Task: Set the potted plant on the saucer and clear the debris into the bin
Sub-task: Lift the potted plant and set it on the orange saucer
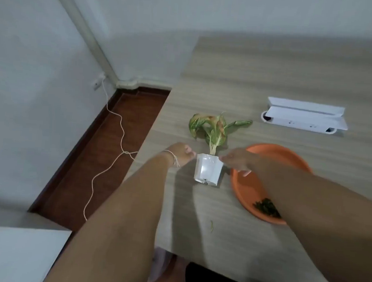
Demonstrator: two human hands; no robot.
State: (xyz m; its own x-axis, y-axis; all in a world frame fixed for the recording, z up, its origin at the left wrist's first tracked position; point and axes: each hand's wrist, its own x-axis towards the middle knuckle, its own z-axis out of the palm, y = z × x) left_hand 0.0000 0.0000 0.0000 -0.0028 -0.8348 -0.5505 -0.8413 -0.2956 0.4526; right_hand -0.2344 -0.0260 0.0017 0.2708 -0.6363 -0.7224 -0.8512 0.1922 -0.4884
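A white plastic pot (207, 170) with a green and pink leafy plant (212, 127) rests on the wooden table, tipped away from me, just left of the orange saucer (247, 188). My left hand (181, 154) pinches the pot's rim on its left side. My right hand (238, 160) grips the rim on its right side, reaching over the saucer. Dark green debris (266, 208) lies in the saucer's near part, partly hidden by my right forearm. One small green scrap (211, 226) lies on the table nearer me. No bin is in view.
A white folded box (304, 117) lies at the back right of the table (271, 76). The table's left edge runs close to the pot. Beyond it is a dark red floor with a loose white cord (115, 136). A white surface (10, 254) fills the bottom left.
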